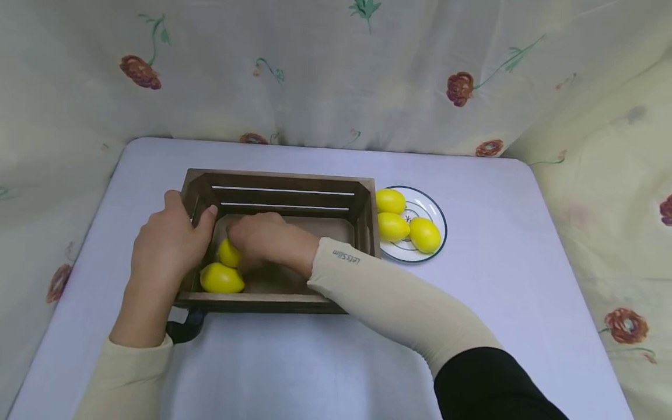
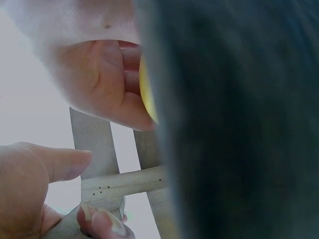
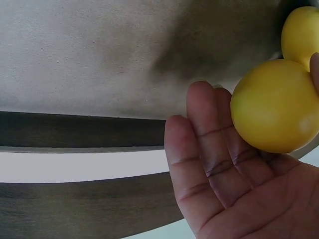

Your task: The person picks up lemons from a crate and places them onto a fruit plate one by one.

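Observation:
A brown wooden crate (image 1: 278, 304) stands on the table, and my left hand (image 1: 170, 248) grips its left end, thumb over the rim. Inside it, my right hand (image 1: 268, 236) holds a yellow lemon (image 3: 274, 107) between thumb and fingers, near the crate's left side. The ring and little fingers extend free of the fruit in the right wrist view. A second lemon (image 1: 222, 278) rests on the crate floor at the front left corner. In the left wrist view, a dark blurred surface covers the right half and hides much of the held lemon.
Touching or close to the crate's right side is a white plate (image 1: 401, 255) with a dark rim, bearing several lemons (image 1: 424, 235). A black curved handle (image 1: 186, 326) juts out below the crate's front left corner. Floral curtains (image 1: 315, 70) surround the white table (image 1: 499, 262).

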Tool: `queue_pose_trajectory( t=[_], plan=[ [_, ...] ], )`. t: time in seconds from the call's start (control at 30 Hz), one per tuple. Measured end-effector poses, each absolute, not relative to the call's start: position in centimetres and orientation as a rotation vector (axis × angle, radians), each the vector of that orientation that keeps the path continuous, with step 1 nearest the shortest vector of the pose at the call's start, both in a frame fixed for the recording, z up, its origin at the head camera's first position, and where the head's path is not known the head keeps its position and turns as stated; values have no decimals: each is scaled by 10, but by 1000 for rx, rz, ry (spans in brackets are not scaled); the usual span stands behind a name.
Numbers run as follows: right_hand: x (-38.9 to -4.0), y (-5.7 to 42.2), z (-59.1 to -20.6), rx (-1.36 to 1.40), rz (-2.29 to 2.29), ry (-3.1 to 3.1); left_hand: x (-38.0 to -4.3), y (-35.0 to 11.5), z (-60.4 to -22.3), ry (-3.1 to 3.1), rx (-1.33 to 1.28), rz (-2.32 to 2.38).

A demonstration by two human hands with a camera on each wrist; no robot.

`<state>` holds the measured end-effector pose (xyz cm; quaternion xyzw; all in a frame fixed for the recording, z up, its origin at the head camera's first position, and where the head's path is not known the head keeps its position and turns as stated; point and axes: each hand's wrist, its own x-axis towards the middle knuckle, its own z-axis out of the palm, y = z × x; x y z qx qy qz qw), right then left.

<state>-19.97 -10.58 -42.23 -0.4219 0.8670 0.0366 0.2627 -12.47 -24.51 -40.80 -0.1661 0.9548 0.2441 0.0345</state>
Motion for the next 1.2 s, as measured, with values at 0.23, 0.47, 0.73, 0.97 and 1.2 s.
queue_pose_trajectory(
  t=[0.23,0.47,0.73,0.97,1.2],
  plan=[
    [-197,-110,-421,-1156,112,2342,-122,-247,-408,2926,-519,766],
    [-196,-112,-419,-1157,116,2319,-121,-247,-406,2915,-526,771],
    [-197,-111,-419,-1147,127,2314,-122,-246,-404,2926,-524,778],
    [-199,-110,-419,-1141,124,2312,-124,-245,-406,2932,-515,775],
    [-199,-109,-418,-1149,123,2301,-124,-245,-407,2924,-516,775]
  ],
)
